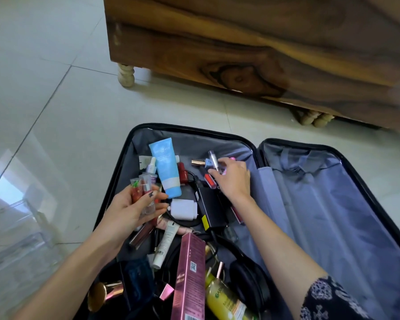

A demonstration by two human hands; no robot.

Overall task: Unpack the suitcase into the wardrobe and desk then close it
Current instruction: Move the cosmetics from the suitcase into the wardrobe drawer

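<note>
An open dark suitcase (134,144) lies on the tiled floor. Its left half holds a jumble of cosmetics and cables; its right half (321,204) shows only grey lining. My left hand (129,211) grips a bunch of small lip-gloss tubes (142,190) over the left half. My right hand (234,179) pinches a small clear and blue tube (211,163) near the hinge. A blue tube (166,169), a red nail polish bottle (183,173), a white charger (184,209), a black power brick (210,209), a pink box (189,278) and a yellow bottle (224,301) lie inside.
A wooden cabinet (263,42) on turned legs (126,75) stands just beyond the suitcase. A clear plastic organiser (21,229) sits on the floor at the left. Black headphones (249,282) lie near the suitcase's hinge. Pale floor tiles (44,77) stretch to the left.
</note>
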